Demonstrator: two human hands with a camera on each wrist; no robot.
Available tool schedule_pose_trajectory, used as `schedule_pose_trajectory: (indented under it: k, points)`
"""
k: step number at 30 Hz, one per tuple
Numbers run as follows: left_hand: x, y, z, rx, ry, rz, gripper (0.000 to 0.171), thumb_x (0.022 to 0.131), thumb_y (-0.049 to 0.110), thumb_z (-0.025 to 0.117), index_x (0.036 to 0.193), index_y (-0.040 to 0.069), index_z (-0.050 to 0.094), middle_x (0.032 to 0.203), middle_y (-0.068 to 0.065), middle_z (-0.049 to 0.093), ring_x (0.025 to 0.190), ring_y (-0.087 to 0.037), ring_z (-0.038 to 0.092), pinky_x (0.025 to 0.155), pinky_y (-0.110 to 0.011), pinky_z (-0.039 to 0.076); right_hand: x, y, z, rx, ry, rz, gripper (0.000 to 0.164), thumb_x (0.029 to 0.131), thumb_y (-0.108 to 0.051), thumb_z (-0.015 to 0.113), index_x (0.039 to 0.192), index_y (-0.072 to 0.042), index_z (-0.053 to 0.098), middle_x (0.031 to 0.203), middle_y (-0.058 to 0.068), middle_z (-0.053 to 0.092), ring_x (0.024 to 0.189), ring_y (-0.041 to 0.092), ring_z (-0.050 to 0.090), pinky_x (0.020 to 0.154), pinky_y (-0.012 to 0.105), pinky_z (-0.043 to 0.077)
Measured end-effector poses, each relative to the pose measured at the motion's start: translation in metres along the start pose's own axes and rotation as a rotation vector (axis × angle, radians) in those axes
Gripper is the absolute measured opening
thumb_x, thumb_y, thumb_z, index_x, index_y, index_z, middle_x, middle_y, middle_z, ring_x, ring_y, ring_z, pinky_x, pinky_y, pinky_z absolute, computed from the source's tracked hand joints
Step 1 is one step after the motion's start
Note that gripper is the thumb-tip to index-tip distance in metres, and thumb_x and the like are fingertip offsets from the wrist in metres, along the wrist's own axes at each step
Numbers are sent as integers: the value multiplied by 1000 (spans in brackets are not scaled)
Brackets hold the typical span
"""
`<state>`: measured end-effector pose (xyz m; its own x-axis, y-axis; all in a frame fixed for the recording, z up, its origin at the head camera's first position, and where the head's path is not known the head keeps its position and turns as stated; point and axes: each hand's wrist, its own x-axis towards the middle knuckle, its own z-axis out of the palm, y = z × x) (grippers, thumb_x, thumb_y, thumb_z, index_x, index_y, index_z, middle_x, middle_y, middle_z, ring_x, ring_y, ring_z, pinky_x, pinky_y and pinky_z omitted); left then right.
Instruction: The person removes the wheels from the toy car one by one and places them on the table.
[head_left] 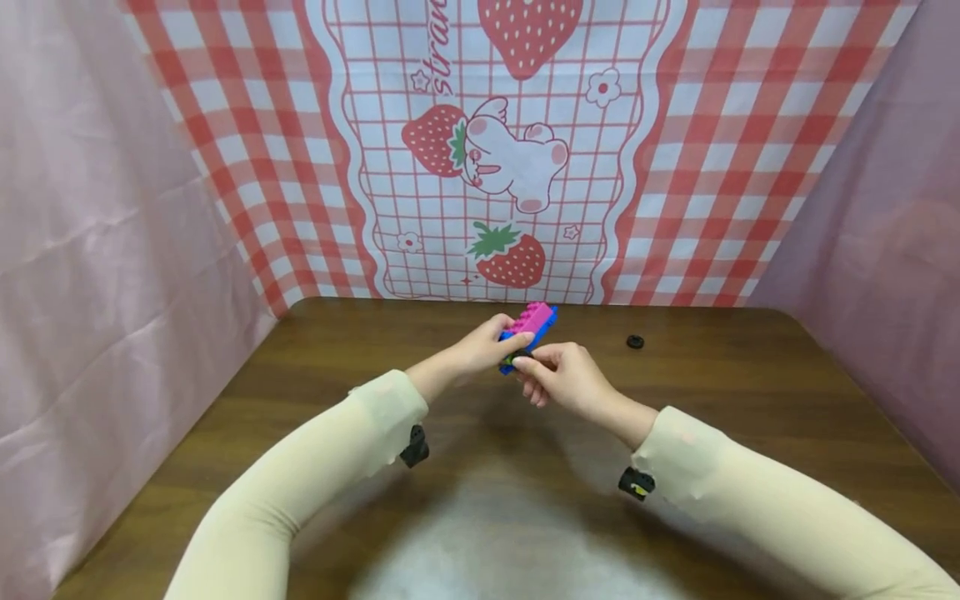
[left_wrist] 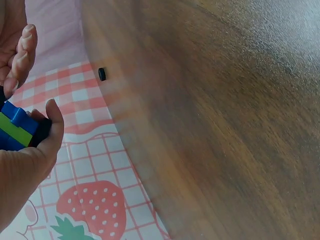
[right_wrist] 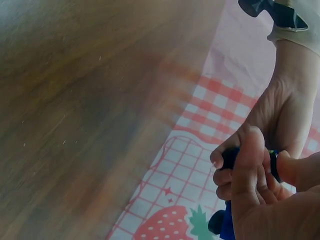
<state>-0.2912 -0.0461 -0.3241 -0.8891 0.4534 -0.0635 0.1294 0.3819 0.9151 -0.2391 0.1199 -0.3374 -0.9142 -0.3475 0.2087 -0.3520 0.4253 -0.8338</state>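
My left hand point(head_left: 480, 346) grips a toy car of building bricks point(head_left: 534, 317), pink on top and blue below, above the table. In the left wrist view the car's blue and green underside point(left_wrist: 15, 130) shows, with a black wheel point(left_wrist: 42, 132) beside the left fingers. With thumb and fingertips, my right hand point(head_left: 566, 379) pinches a black wheel point(right_wrist: 274, 166) against the near end of the car. Whether that wheel sits fully on its axle is hidden by the fingers. Another black wheel point(right_wrist: 216, 222) shows low on the car in the right wrist view.
A loose black wheel point(head_left: 635, 342) lies on the brown wooden table point(head_left: 360, 342), to the right of both hands. Behind the table hangs a red-and-white strawberry cloth point(head_left: 517, 200). Pink curtains point(head_left: 97, 250) flank both sides.
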Motion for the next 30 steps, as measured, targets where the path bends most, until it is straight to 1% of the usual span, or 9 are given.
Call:
schedule_pose_trajectory:
  k: [2,5,8,10,14,17,22,26,30]
  points:
    - [-1,-1,0,-1,-11,3,39,100,31,54,121,-1,47,104,-12,58,89,-15,57,75,-24,50,0,2,0,46,-22,28,32,95,-23,62,81,4,69,67,19,68,51,15,64,51,33,56]
    - [-1,-2,1,-1,-20,10,39,100,31,54,121,-1,46,106,-12,58,90,-15,57,76,-24,50,0,3,-3,170,-19,93,31,94,-21,64,88,10,67,76,25,70,57,16,68,57,37,59]
    - [-1,-1,0,-5,-18,1,38,100,30,55,121,0,46,105,-12,59,88,-14,57,74,-24,50,1,1,-9,291,15,151,30,93,-16,66,94,13,62,82,26,71,63,18,71,64,40,59]
    - [-1,-1,0,-5,-15,-6,38,100,30,54,121,0,45,102,-11,59,86,-14,58,73,-23,50,2,0,-13,343,31,176,29,93,-14,66,98,13,59,83,23,72,66,18,72,67,39,59]
    - [-3,-1,-1,-9,-13,-1,36,100,27,53,122,-1,45,101,-11,60,84,-13,58,71,-22,49,2,-3,-18,404,41,204,28,94,-10,64,105,15,57,83,17,74,70,20,73,70,35,59]
    - [-5,0,-2,-26,-19,8,34,101,25,52,121,-2,45,101,-13,62,84,-14,60,72,-22,49,2,-3,-20,423,47,219,30,93,-9,64,108,16,57,81,12,74,71,18,73,72,34,59]
    - [-5,-1,-3,-55,-39,15,32,102,23,50,122,-1,43,106,-21,64,88,-22,65,73,-24,51,1,-2,-24,411,62,244,34,93,-12,66,112,15,57,76,3,73,67,12,71,74,34,59]
    - [-6,-2,-3,-33,-36,20,33,102,23,50,122,-1,44,110,-21,63,91,-21,64,75,-24,51,2,-2,-26,439,66,239,35,94,-12,63,114,16,57,81,6,75,70,12,72,77,35,58]
    - [-6,-4,-4,-22,-27,21,34,101,25,52,122,-1,45,108,-19,63,87,-16,62,75,-25,52,3,-2,-28,501,69,219,36,96,-9,59,117,20,54,86,10,75,73,12,72,74,30,59]
